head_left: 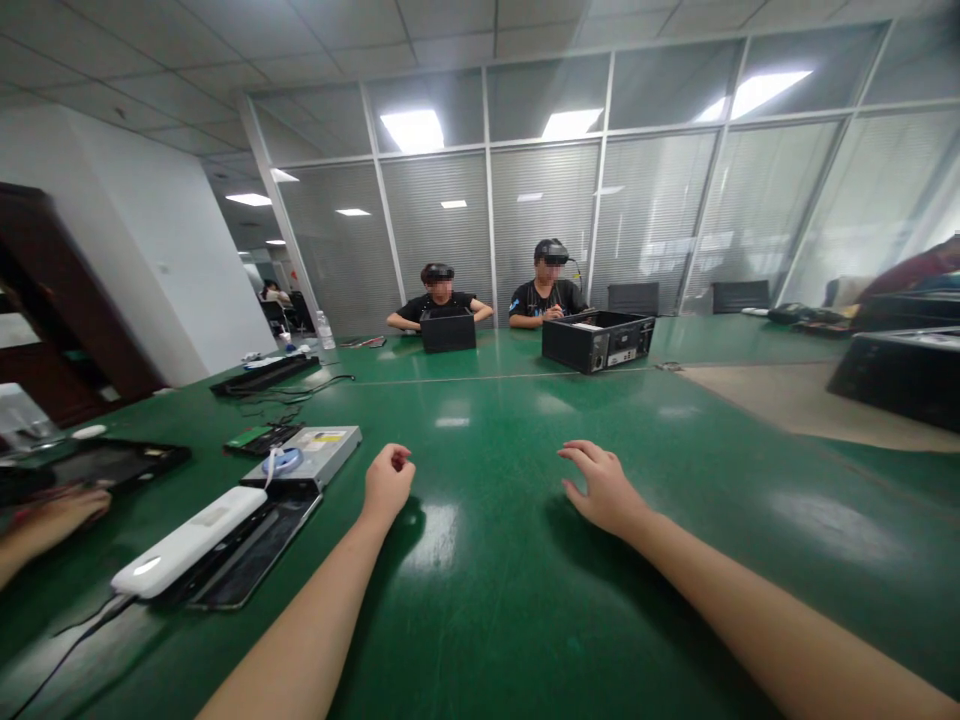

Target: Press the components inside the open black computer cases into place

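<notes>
Both of my hands are over the green table [480, 600], apart from each other. My left hand [388, 484] is curled with the fingers bent in toward the palm; whether something small is inside cannot be made out. It is nearest to a silver drive [326, 455] on its left. My right hand [600, 485] has its fingers apart, thumb below them, and holds nothing. Left of my left forearm lie a white power strip [191, 540] and a black panel [259, 560]. A blue and white roll [283, 461] rests on the silver drive.
Across the table two people sit behind a black box [448, 330] and an open computer case [600, 340]. Another person's hand [79, 508] is at the left edge, near a black frame [120, 460]. A dark case [900, 375] stands far right on brown sheeting.
</notes>
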The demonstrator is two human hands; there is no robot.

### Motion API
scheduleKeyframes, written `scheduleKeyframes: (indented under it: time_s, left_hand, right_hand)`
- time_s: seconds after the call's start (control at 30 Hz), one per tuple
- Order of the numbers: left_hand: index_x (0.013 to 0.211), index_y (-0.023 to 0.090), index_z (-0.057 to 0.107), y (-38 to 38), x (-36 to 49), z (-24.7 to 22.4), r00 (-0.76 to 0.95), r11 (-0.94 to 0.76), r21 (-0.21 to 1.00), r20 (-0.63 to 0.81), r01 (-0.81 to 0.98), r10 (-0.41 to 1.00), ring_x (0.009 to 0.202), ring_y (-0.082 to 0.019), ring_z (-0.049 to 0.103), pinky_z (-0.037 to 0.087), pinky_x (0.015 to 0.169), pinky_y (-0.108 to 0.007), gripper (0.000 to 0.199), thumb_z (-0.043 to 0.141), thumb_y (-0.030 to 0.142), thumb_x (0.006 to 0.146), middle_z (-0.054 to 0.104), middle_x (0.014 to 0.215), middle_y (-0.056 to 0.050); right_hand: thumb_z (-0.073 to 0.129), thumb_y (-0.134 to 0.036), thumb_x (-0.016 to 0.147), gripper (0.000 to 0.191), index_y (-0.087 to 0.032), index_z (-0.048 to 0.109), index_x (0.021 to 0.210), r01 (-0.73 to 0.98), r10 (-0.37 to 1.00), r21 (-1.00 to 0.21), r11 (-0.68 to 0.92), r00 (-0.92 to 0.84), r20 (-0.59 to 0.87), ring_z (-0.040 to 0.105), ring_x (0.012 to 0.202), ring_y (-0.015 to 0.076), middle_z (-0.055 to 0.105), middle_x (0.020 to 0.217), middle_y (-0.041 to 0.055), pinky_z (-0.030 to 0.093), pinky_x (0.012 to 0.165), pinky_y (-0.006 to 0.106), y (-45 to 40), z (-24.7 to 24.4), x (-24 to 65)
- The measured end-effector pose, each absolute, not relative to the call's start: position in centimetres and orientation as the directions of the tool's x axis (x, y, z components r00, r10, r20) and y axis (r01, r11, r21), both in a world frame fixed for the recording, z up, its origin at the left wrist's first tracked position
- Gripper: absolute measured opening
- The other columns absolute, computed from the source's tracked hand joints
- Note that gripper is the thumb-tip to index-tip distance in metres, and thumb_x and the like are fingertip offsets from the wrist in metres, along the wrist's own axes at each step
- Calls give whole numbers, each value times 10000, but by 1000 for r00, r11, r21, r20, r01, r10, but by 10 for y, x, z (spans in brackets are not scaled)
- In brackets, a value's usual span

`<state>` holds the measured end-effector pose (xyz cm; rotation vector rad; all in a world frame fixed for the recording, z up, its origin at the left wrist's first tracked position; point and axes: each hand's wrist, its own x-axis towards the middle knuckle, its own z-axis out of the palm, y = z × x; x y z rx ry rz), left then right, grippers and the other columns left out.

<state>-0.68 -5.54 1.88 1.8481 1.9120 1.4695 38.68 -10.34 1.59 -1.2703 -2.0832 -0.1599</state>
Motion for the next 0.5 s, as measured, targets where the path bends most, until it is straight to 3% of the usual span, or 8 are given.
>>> scheduleKeyframes:
  time_s: [0.27,0.43,0.5]
  left_hand:
    - [930,206,601,-37,-56,11,-645,-188,860,485,474,591,809,-190,610,484,806,-336,232,520,251,717,630,857,-25]
    - [1018,208,640,-32,-57,5,-653,-236,935,353,263,670,1009,-235,636,478,939,-397,293,534,323,770,682,1058,-73]
    - [1027,207,645,-32,-49,4,-609,-265,927,374,266,699,1041,-241,633,471,967,-403,294,540,339,785,683,1093,-81]
  right_hand:
    - [580,-339,841,574,-146,464,1369,884,701,-109,455,-280,656,471,1243,337,508,1373,195,357,1012,508,-130,39,351]
    - [559,-342,866,589,-112,437,1395,813,620,-39,581,-411,668,442,1277,303,486,1402,178,362,1055,445,-118,76,299]
    - [554,-344,874,588,-100,435,1396,799,601,-26,600,-430,674,439,1277,294,483,1404,173,371,1058,418,-89,96,274]
